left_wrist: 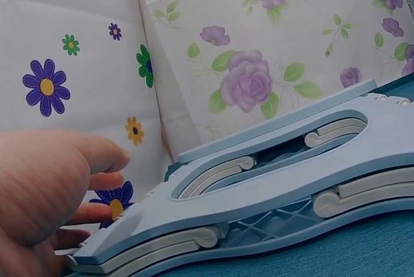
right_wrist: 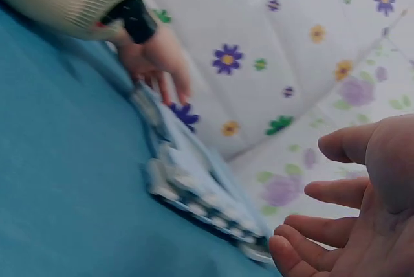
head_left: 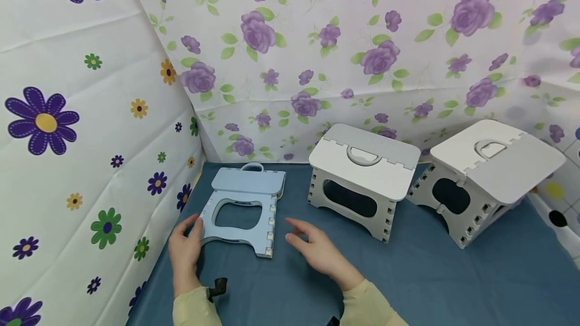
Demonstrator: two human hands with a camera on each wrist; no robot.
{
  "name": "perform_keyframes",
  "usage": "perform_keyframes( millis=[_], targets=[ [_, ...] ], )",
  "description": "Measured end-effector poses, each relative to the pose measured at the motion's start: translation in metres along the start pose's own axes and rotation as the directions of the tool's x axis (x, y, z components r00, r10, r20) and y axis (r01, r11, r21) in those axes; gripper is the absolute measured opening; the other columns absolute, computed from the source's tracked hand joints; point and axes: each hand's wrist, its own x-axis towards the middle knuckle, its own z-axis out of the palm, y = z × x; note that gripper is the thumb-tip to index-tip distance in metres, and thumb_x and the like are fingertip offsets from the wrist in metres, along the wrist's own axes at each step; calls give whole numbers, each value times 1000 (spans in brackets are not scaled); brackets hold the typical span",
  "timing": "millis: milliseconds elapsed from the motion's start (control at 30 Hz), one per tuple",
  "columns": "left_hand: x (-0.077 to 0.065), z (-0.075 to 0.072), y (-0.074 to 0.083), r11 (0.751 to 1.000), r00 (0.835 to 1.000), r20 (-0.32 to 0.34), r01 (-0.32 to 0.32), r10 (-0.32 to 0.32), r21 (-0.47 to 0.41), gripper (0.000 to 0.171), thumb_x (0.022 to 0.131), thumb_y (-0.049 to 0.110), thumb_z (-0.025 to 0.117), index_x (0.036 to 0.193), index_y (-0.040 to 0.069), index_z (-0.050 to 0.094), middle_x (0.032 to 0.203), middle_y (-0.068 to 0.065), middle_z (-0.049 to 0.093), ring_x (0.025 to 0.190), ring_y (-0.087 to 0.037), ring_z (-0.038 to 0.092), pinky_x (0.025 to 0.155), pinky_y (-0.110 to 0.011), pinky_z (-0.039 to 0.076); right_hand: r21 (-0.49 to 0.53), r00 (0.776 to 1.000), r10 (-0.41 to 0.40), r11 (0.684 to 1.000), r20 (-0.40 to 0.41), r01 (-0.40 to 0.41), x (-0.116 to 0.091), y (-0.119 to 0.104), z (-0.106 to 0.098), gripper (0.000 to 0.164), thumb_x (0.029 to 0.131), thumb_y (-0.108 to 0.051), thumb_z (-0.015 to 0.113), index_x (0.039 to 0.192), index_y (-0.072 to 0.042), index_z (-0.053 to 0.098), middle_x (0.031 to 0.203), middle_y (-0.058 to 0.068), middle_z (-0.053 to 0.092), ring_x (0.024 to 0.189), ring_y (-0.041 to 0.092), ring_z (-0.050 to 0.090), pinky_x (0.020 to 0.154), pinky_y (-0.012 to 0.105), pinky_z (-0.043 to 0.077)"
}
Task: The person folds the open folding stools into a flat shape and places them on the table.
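Observation:
A light blue folding step stool (head_left: pixel 237 230) lies folded flat on the blue cloth, its handle loop at the far end. My left hand (head_left: pixel 186 243) is at the stool's left edge, fingertips right beside it. In the left wrist view the thumb of this hand (left_wrist: pixel 52 193) stands apart above the stool's corner, and the stool's side (left_wrist: pixel 278 193) shows pale legs folded inside. My right hand (head_left: pixel 317 250) hovers to the right of the stool, fingers spread and holding nothing. The right wrist view shows that hand (right_wrist: pixel 362 206) apart from the stool (right_wrist: pixel 194 180), which is blurred there.
Two grey-and-white folding stools stand unfolded toward the back: one in the middle (head_left: pixel 362 165), another at the right (head_left: pixel 494 165). Flower-printed sheets (head_left: pixel 294 54) rise behind and along the left side. Blue cloth (head_left: pixel 408 275) covers the surface.

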Motion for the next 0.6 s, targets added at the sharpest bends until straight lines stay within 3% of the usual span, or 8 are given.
perform_keyframes(
  millis=[233, 467, 600],
  targets=[
    [-2, 3, 5, 1000, 1000, -1, 6, -6, -17, 52, 110, 45, 59, 146, 8, 66, 162, -21, 47, 154, -45, 34, 124, -63, 25, -40, 993, -15, 999, -117, 11, -15, -7, -32, 48, 112, -35, 60, 157, -18, 57, 153, 7, 58, 138, 32, 56, 106, 55, 49],
    [-5, -1, 8, 999, 998, -54, 35, -37, -35, 54, 110, 47, 58, 146, 7, 65, 164, -22, 44, 156, -45, 30, 125, -63, 22, -113, 996, -53, 993, -73, 44, -32, 0, -57, 47, 112, -39, 59, 156, -23, 57, 156, 2, 57, 139, 28, 56, 100, 41, 55],
    [-5, -1, 11, 999, 997, -70, 16, -19, -42, 56, 109, 48, 59, 147, 8, 64, 164, -23, 44, 156, -45, 30, 125, -63, 22, -162, 996, -64, 985, -69, 52, -45, 4, -75, 46, 112, -38, 60, 155, -24, 58, 154, -1, 59, 133, 21, 62, 98, 38, 56]
  ],
)
